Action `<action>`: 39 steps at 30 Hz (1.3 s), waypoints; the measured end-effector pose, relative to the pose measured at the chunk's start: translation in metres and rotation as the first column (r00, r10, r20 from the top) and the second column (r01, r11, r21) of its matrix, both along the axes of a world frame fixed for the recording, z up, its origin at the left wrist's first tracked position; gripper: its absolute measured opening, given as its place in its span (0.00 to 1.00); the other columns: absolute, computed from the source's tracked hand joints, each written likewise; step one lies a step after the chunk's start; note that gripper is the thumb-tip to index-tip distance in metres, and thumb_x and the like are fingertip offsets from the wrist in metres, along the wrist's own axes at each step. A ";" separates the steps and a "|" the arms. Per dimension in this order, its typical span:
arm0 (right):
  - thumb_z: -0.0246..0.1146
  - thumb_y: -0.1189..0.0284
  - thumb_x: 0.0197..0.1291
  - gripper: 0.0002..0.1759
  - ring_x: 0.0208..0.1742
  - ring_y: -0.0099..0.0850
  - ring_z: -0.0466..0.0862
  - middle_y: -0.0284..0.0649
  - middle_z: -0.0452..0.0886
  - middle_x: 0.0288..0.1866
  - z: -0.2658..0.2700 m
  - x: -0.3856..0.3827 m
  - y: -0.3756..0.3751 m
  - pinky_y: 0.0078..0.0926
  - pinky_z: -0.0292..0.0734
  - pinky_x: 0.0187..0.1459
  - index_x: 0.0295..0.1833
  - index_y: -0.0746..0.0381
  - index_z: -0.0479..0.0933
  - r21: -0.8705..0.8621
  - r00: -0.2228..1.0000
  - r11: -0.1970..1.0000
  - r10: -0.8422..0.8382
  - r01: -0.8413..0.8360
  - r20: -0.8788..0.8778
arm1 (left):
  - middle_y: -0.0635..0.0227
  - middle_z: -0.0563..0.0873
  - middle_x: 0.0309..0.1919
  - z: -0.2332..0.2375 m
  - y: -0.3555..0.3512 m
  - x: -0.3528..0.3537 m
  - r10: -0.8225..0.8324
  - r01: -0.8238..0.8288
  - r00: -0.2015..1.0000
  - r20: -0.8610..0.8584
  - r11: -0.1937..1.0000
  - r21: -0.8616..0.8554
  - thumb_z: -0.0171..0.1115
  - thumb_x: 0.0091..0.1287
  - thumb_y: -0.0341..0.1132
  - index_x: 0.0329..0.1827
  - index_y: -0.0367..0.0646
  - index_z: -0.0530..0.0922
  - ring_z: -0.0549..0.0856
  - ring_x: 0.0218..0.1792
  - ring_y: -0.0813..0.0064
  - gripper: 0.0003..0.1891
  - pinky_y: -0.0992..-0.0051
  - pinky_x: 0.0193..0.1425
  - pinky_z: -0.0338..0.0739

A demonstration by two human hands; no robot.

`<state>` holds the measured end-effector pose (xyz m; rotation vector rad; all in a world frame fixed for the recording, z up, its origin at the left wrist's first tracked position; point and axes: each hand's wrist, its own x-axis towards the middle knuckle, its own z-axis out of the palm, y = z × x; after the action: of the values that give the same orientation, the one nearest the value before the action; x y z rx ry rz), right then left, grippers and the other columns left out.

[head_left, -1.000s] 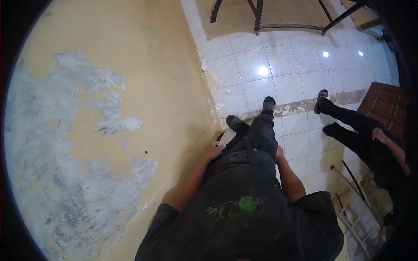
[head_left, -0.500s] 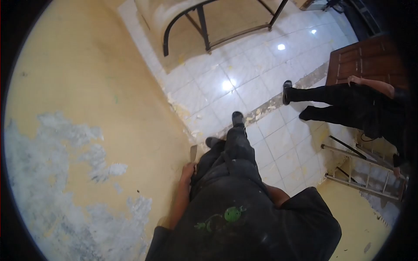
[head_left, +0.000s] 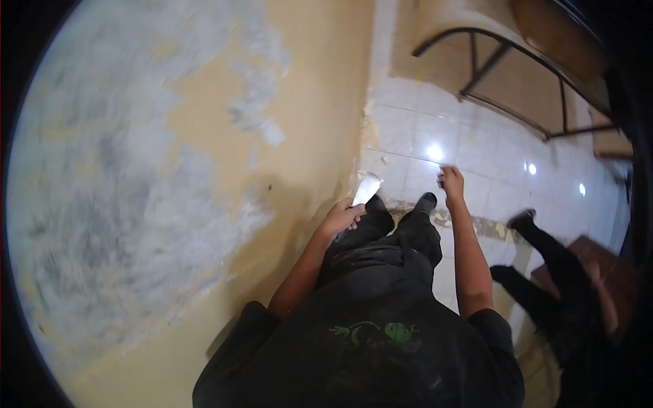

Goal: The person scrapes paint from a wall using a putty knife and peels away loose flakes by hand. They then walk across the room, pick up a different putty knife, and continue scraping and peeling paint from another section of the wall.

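Observation:
My left hand [head_left: 342,217] is wrapped round the handle of a scraper [head_left: 368,190], its pale flat blade pointing up and away from me. It is held in front of my left thigh, close to the wall [head_left: 320,115]. On that wall, yellow paint is stripped away in large grey-white patches [head_left: 156,190]. My right hand [head_left: 453,185] is raised out ahead over the floor, fingers curled together. Something small and dark shows at its fingertips, and I cannot tell what it is.
A curved black metal frame [head_left: 486,64] stands on the white tiled floor [head_left: 469,136] ahead. To my right is another person in dark clothes [head_left: 571,299], near a brown panelled board [head_left: 592,262]. Paint flakes [head_left: 442,217] lie along a rough strip in the floor.
My view has turned left toward the wall. My left hand has lifted the scraper from beside my leg, and my right hand has come forward into view.

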<state>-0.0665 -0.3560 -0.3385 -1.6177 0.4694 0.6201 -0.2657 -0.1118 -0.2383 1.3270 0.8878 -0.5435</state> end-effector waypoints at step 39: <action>0.64 0.80 0.47 0.06 0.30 0.39 0.78 0.40 0.78 0.28 0.200 -0.037 0.300 0.31 0.75 0.33 0.32 0.62 0.75 -0.039 0.136 0.921 0.098 -0.388 0.986 | 0.81 0.70 0.25 0.245 0.034 -0.055 0.272 -0.299 0.953 0.135 0.918 0.261 0.60 0.64 0.42 0.50 0.40 0.75 0.66 0.24 0.89 0.18 0.84 0.27 0.60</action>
<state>-0.1037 -0.0564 -0.1387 -1.5094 -0.8941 -0.2802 -0.3210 -0.0774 0.0069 1.4301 1.0846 -0.1263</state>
